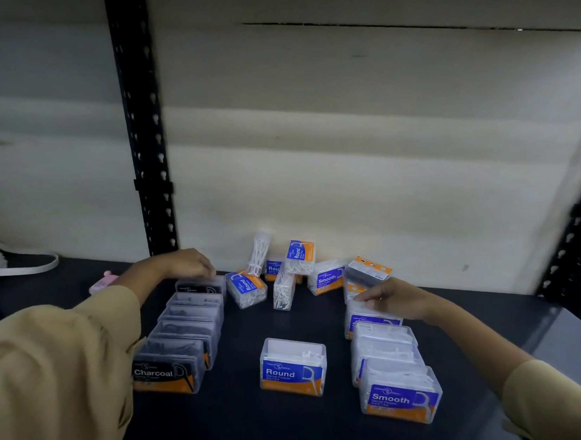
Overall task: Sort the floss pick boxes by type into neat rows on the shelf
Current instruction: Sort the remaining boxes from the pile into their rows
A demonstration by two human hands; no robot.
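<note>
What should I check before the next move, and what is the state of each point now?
1. Charcoal row straight: ok.
2. Smooth row straight: ok.
3. Round row full: not ok, one Round box only.
4. Back pile sorted: not ok.
5. Left hand free: not ok, it grips the rear Charcoal box.
6. Right hand free: cannot tell; it touches the rear Smooth box.

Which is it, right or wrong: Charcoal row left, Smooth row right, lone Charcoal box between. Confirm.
Wrong: the head view shows the lone box between them reads Round, not Charcoal. Charcoal row left, Smooth row right stands.
</note>
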